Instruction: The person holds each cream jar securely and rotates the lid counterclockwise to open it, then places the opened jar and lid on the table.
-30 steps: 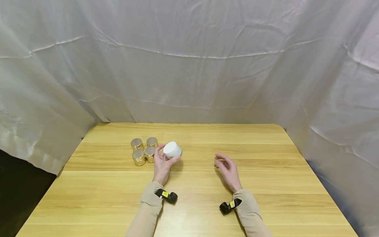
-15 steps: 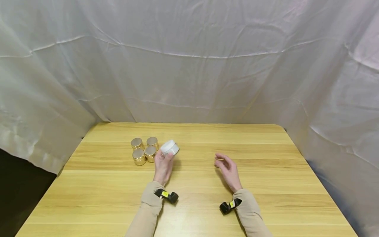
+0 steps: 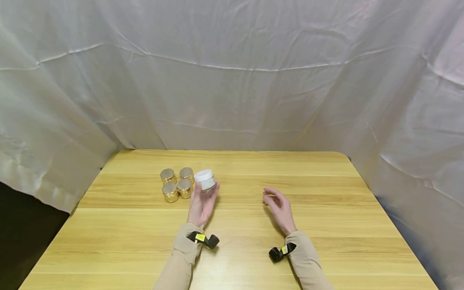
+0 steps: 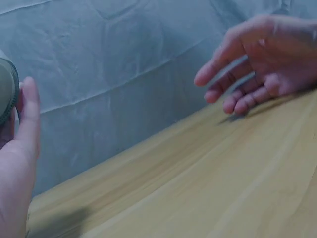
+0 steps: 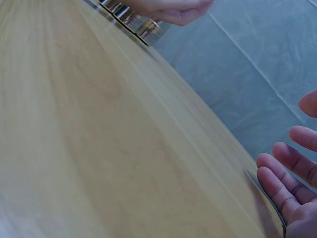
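In the head view, a small round jar (image 3: 205,179) with a white lid is held above the table by my left hand (image 3: 201,205), thumb on its left side and fingers on its right. It leans slightly. At the edge of the left wrist view only a rounded part of the jar (image 4: 6,89) shows, beside the fingers. My right hand (image 3: 280,211) rests near the table surface well to the right, its fingers loosely bent around nothing. Several gold jars (image 3: 170,192) with flat lids stand grouped just left of the held one.
The wooden table (image 3: 239,241) reaches back to a pale fabric curtain (image 3: 232,100), which also hangs at both sides. Each sleeve cuff carries a black wrist camera (image 3: 211,241). A dark area (image 3: 29,233) lies beyond the left table edge.
My left hand has turned the white-lidded jar in place, from tilted leftward, through tilted the other way, to nearly upright. The right hand and the gold jars have stayed put.
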A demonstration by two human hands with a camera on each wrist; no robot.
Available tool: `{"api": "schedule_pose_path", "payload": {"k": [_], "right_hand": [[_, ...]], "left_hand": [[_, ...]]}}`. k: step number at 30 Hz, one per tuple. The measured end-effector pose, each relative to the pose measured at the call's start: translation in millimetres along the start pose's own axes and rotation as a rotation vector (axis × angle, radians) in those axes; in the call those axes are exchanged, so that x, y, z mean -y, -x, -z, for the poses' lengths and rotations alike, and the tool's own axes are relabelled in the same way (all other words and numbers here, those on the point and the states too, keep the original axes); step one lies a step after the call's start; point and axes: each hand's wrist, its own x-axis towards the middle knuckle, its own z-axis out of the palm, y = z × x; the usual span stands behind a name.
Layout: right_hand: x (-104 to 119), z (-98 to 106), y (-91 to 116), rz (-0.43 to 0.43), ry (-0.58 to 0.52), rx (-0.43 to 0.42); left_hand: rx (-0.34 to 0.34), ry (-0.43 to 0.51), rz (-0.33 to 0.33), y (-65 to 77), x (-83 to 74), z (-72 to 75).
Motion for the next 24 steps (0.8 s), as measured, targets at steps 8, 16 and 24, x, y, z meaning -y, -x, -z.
{"api": "schedule_pose_path", "payload": {"k": [8, 16, 24], "right_hand": [[-0.4, -0.6, -0.2, -0.001, -0.006, -0.007], [-0.3, -0.7, 0.2, -0.003, -0.009, -0.006], [5.2, -2.2, -0.3, 0.019, -0.009, -0.004]], "left_hand": [[-0.083, 0.054, 0.123, 1.4, 7.9, -3.9], [-0.096, -0.019, 0.241, 6.3, 25.3, -10.8], [0.022, -0.088, 0.378, 11.2, 36.6, -13.5]]}}
